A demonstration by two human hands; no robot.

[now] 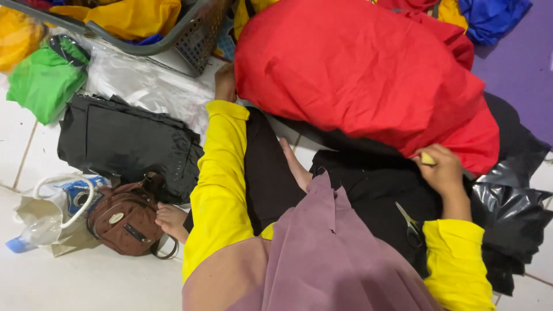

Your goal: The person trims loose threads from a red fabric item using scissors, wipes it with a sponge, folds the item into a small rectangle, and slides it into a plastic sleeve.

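A big red cloth [363, 75] lies bunched over my lap and the floor in front of me. My left hand [225, 83] reaches forward in a yellow sleeve and touches the cloth's left edge; its fingers are mostly hidden. My right hand [442, 168] grips the cloth's lower right edge together with a small yellow piece [427, 159], perhaps chalk. Small scissors [408, 222] rest on the black cloth [368, 184] on my lap, close to my right wrist. A mauve headscarf [322, 253] hangs in the near view.
A stack of black folded fabric [127, 141] lies left, with clear plastic [144, 80] behind it. A brown bag [124, 219], a white bag [49, 210], a green bundle [43, 78] and a grey basket [190, 34] with yellow cloth are at left. Black plastic [510, 213] lies at right.
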